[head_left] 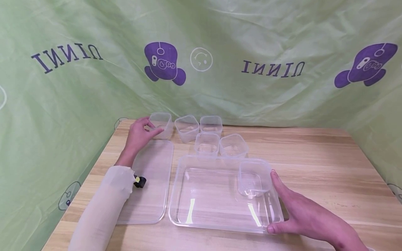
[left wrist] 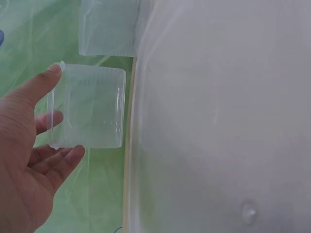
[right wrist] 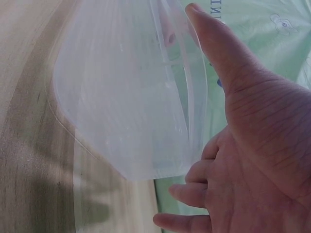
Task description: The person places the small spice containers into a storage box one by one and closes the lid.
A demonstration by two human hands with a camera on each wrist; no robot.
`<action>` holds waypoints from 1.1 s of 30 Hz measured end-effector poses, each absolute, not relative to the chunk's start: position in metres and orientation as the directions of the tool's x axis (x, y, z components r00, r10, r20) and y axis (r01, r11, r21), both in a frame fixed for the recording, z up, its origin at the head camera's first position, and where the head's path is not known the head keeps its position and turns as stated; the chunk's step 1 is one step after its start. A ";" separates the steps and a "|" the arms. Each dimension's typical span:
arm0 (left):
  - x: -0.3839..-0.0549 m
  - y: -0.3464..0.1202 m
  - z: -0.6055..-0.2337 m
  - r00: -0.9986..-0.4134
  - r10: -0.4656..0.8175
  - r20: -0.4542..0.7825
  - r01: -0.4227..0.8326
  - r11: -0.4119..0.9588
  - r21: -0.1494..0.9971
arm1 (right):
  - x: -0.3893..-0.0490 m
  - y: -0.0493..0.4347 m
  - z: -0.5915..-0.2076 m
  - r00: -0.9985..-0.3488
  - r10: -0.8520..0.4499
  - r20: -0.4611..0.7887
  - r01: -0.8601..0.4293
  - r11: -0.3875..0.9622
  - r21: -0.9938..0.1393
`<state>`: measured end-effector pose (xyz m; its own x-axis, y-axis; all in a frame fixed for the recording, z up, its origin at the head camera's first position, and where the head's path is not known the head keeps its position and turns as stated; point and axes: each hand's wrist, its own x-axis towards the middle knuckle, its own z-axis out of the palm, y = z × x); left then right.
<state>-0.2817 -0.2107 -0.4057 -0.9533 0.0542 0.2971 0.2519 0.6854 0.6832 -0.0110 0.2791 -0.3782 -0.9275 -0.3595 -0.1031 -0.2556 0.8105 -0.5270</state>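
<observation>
At the back left of the table, my left hand grips a small clear plastic container by its rim. The left wrist view shows the thumb at one corner of this container and fingers at the opposite corner. My right hand touches the right end of a large clear plastic box, its thumb by the near corner and its fingers extended. Inside the large box, a small container stands towards the back right. A flat clear lid lies under my left forearm.
Behind the large box stand several more small clear containers, grouped close together. The wooden tabletop extends to the right. A green printed curtain hangs along the back and sides.
</observation>
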 end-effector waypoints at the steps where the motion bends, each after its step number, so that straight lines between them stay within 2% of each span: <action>1: -0.281 -0.210 -0.405 -0.952 0.051 0.302 0.253 0.687 0.682 | -0.011 0.279 -0.378 -0.927 -0.360 -0.104 -0.256 0.811 -0.527; 11: -0.274 -0.211 -0.399 -0.939 0.032 0.344 0.263 0.712 0.651 | -0.010 0.281 -0.382 -0.916 -0.394 -0.075 -0.288 0.777 -0.560; 22: -0.261 -0.208 -0.388 -0.929 0.024 0.369 0.274 0.716 0.642 | -0.010 0.279 -0.381 -0.923 -0.378 -0.075 -0.281 0.793 -0.541; 33: -0.244 -0.200 -0.369 -0.898 0.051 0.436 0.347 0.691 0.634 | -0.011 0.280 -0.381 -0.924 -0.376 -0.077 -0.272 0.783 -0.560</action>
